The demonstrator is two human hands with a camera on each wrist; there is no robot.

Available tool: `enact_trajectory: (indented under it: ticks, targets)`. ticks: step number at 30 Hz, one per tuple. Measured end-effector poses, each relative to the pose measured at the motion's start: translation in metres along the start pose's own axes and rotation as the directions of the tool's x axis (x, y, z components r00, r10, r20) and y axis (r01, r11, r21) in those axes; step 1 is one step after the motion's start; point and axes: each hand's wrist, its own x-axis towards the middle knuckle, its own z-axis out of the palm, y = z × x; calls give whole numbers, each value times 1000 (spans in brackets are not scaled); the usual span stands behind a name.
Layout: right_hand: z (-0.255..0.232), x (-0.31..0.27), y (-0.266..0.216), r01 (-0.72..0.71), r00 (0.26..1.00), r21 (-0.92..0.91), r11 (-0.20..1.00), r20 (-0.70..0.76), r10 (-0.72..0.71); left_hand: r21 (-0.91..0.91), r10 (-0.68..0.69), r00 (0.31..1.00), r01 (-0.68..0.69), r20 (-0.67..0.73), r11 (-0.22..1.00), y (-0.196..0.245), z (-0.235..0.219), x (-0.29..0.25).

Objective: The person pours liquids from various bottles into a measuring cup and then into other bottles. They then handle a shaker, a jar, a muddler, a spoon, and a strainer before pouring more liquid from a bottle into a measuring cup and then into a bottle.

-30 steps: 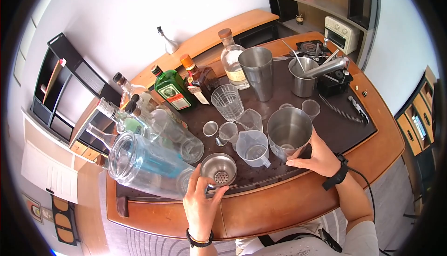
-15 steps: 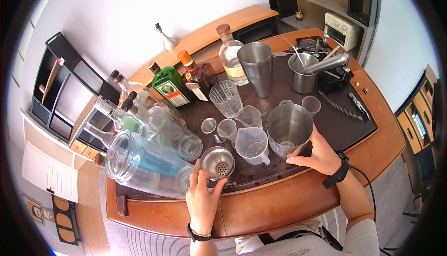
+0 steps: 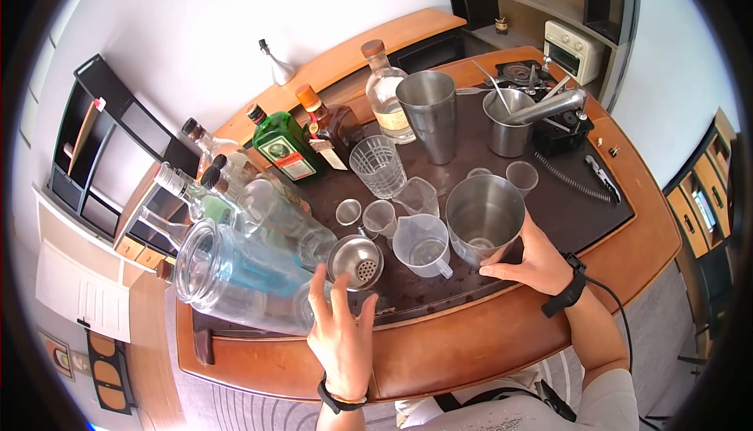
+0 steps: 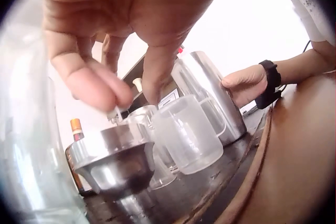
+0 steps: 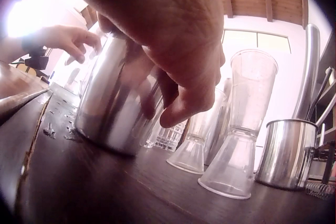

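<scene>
A steel shaker top with a built-in strainer (image 3: 355, 263) sits on the dark mat, strainer holes facing up in the head view. My left hand (image 3: 342, 345) is just in front of it, fingers spread and extended. In the left wrist view those fingers hover above the rim of the shaker top (image 4: 113, 161), pinching nothing. With the right hand (image 3: 537, 262) I grip a large steel shaker tin (image 3: 486, 215), thumb on the near side and fingers round the right. The tin (image 5: 118, 98) stands upright on the mat. Between the hands is a clear plastic measuring jug (image 3: 422, 247).
Clear bottles and a big glass jar (image 3: 235, 274) crowd the left. Behind stand a green bottle (image 3: 286, 145), a brown bottle (image 3: 333, 125), a cut-glass tumbler (image 3: 378, 168) and a tall tin (image 3: 430, 117). A steel cup with tools (image 3: 506, 129) is at right, near a corkscrew (image 3: 602, 178).
The shaker top has shifted a little left and away from me. My left hand, earlier at its rim, has let go and drawn back slightly. The right hand keeps its hold on the tin.
</scene>
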Motion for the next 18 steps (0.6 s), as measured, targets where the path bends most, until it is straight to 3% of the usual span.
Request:
enact_trajectory:
  ticks: [4,8,15,18]
  targets:
    - [2,-2,-7,-97,995,106,990,-4,98,-85,202,979,-200,8,976,11,1,5]
    - [2,-2,-3,-40,999,64,997,-14,41,-67,327,944,-323,51,944,29,8,19]
    - [0,-2,-4,5,1000,-54,999,-3,-5,-1,340,930,-343,138,939,30,17,32]
    - [0,-2,-8,3,1000,-81,997,-12,-4,-59,298,940,-293,166,954,25,25,28]
